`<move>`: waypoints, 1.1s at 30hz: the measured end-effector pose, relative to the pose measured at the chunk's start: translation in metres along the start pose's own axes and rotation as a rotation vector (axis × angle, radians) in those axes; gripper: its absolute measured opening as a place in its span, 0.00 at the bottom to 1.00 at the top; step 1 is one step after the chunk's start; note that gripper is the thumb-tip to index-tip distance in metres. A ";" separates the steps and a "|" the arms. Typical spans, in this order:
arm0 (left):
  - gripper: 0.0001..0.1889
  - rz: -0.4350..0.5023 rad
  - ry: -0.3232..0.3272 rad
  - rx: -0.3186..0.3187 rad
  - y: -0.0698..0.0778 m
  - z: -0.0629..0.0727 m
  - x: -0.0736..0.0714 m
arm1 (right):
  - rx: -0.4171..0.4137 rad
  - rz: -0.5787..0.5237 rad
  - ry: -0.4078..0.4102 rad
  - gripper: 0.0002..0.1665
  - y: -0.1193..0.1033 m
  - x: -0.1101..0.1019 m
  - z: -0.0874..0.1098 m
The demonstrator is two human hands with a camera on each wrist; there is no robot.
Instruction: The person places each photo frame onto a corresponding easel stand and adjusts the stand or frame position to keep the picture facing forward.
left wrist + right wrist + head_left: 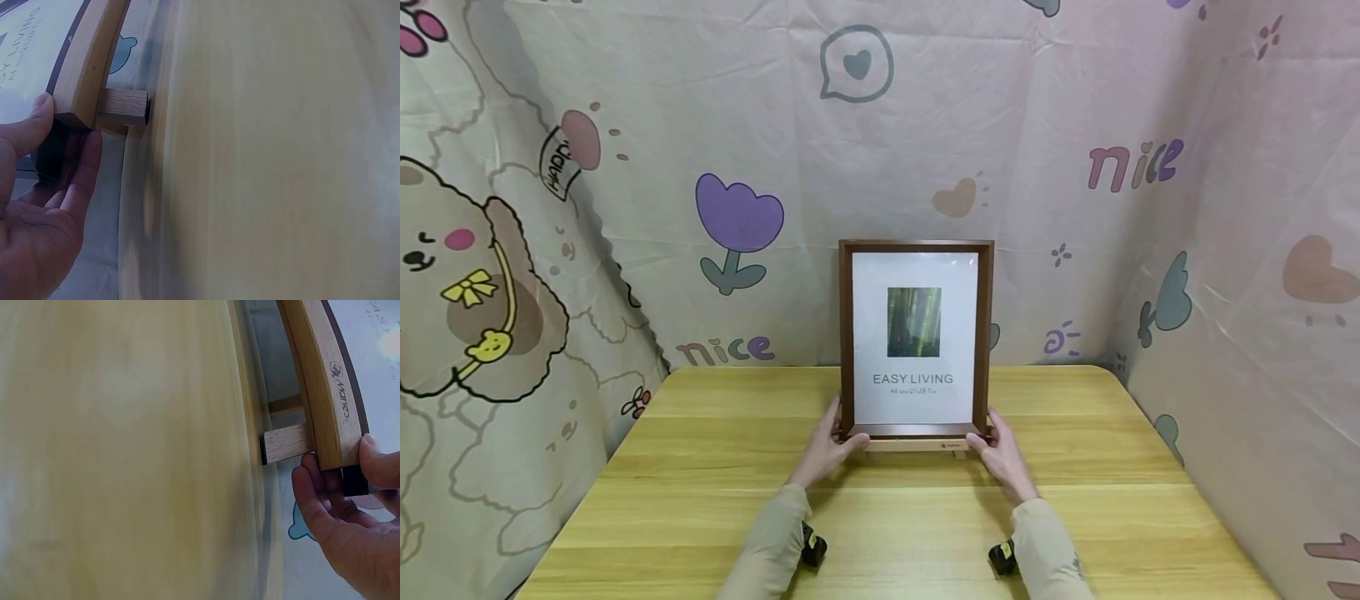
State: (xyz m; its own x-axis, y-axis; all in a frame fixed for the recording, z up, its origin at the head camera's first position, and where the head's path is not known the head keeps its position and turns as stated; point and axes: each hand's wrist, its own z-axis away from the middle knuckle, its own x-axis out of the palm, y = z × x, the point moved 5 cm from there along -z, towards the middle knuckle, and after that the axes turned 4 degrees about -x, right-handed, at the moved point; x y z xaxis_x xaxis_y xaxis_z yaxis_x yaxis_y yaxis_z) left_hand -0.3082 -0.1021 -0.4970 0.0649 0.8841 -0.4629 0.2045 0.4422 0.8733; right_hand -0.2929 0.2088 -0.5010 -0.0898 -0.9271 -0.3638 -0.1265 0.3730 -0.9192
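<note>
A brown picture frame (914,333) stands upright on a small wooden easel (917,446), its front towards me. Behind its clear front is a white sheet with a green forest picture (913,322) and the words "EASY LIVING". My left hand (827,452) grips the frame's lower left corner, thumb in front and fingers behind and below. At the lower right corner my right hand (1004,460) holds it the same way. Both wrist views show the easel's ledge (325,381) and a short foot (124,106) on the table. The frame hides most of the easel.
The wood-grain table (715,500) has rounded far corners. Printed cloth (917,125) hangs close behind its far edge and along both sides. A black wrist camera (813,547) sits by the left sleeve, another black camera (1002,558) by the right.
</note>
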 end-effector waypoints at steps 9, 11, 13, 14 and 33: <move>0.54 0.036 0.003 -0.045 -0.004 -0.001 -0.002 | 0.000 -0.005 0.005 0.41 -0.002 0.003 -0.001; 0.54 0.039 -0.001 -0.059 -0.005 -0.001 -0.003 | -0.010 -0.005 0.000 0.41 -0.003 0.004 -0.001; 0.53 0.041 -0.001 -0.071 -0.006 -0.001 -0.004 | -0.017 -0.013 -0.008 0.41 -0.004 0.005 -0.001; 0.53 0.043 -0.001 -0.074 -0.006 -0.001 -0.004 | -0.019 -0.015 -0.011 0.42 -0.004 0.005 -0.001; 0.53 0.054 0.009 -0.054 -0.008 0.002 -0.014 | -0.018 -0.009 -0.011 0.42 -0.008 0.016 -0.002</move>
State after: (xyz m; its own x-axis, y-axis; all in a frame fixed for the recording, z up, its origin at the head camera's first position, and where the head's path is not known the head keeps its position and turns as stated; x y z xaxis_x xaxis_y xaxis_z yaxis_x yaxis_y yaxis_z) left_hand -0.3089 -0.1180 -0.4975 0.0658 0.9080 -0.4138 0.1481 0.4013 0.9039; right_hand -0.2949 0.1914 -0.4993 -0.0773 -0.9306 -0.3578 -0.1451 0.3655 -0.9194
